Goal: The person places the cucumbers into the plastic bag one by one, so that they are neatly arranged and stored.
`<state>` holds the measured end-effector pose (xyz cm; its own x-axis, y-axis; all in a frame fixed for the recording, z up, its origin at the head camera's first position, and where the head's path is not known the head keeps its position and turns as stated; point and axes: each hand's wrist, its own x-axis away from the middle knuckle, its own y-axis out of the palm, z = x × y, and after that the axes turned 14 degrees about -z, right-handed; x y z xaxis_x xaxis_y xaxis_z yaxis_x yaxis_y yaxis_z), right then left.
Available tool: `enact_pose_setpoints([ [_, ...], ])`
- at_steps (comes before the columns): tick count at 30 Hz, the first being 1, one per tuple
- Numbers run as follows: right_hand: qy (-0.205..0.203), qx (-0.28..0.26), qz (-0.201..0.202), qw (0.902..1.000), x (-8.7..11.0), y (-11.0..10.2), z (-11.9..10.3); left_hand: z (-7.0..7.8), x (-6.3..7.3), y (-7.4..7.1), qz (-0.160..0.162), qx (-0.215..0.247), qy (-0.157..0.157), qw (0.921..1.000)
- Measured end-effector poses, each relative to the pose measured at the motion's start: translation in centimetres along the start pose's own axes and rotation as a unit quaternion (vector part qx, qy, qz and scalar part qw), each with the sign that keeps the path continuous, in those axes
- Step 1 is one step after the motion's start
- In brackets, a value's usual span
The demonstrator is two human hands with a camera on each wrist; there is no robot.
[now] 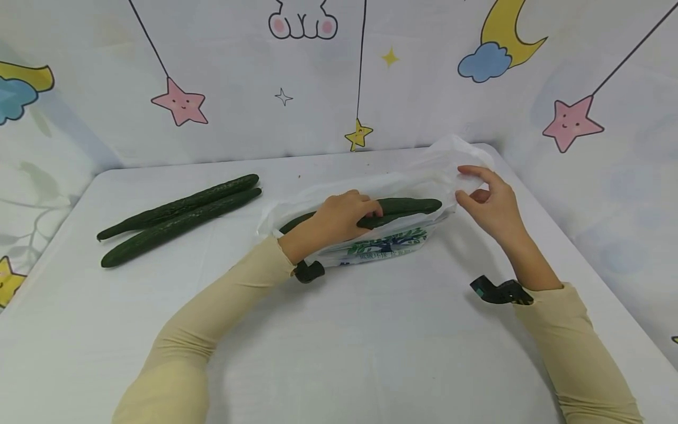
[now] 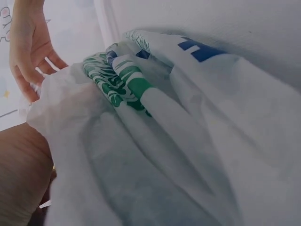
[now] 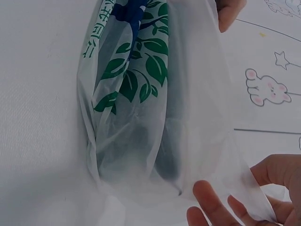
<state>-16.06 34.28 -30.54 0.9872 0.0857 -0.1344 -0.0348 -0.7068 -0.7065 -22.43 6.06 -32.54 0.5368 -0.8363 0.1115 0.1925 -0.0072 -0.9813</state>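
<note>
A white plastic bag (image 1: 392,244) with a green and blue tree print lies on its side on the table, its mouth spread open. Two dark green cucumbers (image 1: 410,205) lie lengthwise in that mouth. My left hand (image 1: 339,215) reaches over them from the left, fingers curled round the front one. At the bag's right end, my right hand (image 1: 489,206) pinches the plastic edge between thumb and fingers. In the right wrist view, the bag (image 3: 202,103) stretches toward the right hand's fingers (image 3: 211,202), and dark shapes show through the film.
Two more cucumbers (image 1: 180,221) lie side by side at the table's left. A white cloth-covered table (image 1: 371,341) extends toward me. Behind it hangs a printed backdrop (image 1: 233,59) with stars and moons. Black wrist cameras (image 1: 500,291) sit at both cuffs.
</note>
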Motion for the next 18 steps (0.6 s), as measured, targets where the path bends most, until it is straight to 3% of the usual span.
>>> enact_pose_setpoints([
  [8,0.0,0.002,-0.001,1.0,0.0,0.0,-0.1,-0.4,0.6,-0.3,-0.012,-0.004,-0.016,0.9998],
  [18,-0.003,0.002,-0.002,1.0,0.0,0.1,0.0,-1.1,1.9,0.0,0.016,-0.009,-0.015,0.9997],
])
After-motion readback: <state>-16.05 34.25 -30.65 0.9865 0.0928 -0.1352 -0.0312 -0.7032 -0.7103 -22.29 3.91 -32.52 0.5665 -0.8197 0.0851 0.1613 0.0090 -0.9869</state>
